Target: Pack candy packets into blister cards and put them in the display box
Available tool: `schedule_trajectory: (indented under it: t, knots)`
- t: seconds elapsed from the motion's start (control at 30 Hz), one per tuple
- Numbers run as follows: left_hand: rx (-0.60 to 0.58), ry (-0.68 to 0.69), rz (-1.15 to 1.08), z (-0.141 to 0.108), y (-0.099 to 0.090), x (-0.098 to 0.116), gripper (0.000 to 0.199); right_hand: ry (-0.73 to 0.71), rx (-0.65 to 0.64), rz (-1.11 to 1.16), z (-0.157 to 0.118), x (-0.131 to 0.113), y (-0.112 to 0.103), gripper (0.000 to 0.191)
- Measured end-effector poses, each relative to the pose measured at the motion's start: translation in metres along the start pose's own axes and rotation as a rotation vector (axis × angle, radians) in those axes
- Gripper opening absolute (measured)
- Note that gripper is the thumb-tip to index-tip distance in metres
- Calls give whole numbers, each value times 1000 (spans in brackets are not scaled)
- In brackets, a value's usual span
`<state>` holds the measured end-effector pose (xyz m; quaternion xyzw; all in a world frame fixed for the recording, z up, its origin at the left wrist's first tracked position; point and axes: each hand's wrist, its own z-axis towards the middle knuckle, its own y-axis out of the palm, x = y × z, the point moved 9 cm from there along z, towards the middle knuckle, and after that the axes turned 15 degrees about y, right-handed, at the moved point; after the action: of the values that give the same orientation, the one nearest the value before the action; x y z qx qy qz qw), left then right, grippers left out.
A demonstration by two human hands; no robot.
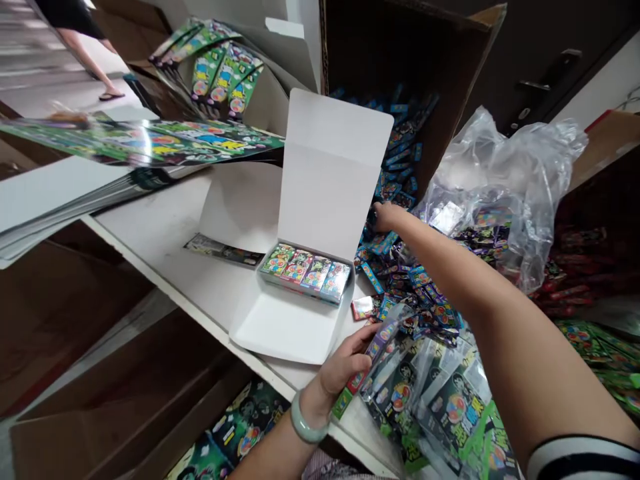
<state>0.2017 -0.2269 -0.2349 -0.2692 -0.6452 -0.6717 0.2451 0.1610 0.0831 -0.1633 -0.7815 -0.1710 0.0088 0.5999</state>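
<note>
My left hand [345, 365], with a pale bracelet at its wrist, is closed around a row of small packets [373, 353] in purple, red and green, inside what looks like a clear bag. My right hand [389, 217] reaches into a heap of small blue packets [400, 177]. Its fingers look curled beside something dark, and their tips are hidden. Left of both hands stands an open white box [295, 327] with its lid up. Inside it several small colourful packs [305, 270] sit side by side.
A clear plastic bag [500, 173] of packets lies at right, beside a large brown carton [400, 40]. Printed flat boxes [185, 140] are stacked at left. Black printed bags [450, 400] cover the near right of the white table [150, 220]. A person's leg [90, 67] shows far left.
</note>
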Motion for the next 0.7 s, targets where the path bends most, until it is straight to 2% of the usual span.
schedule_trajectory:
  t: [0.17,0.3,0.47,0.6,0.7]
  knots:
    - [-4,-2,27,1,-6,-4,84,-139,120,-12,-29,17,-10,59]
    - [-58,5,68,1,-9,-6,85,-266,235,-33,-66,35,-14,49]
    - [-176,9,136,4,-2,-8,83,-564,486,-62,-146,68,-3,42]
    - [-211,-7,173,7,-5,-12,83,-531,632,140,-218,119,19,38]
    - [-187,-47,231,7,-9,-16,82,-466,709,358,-276,158,41,37]
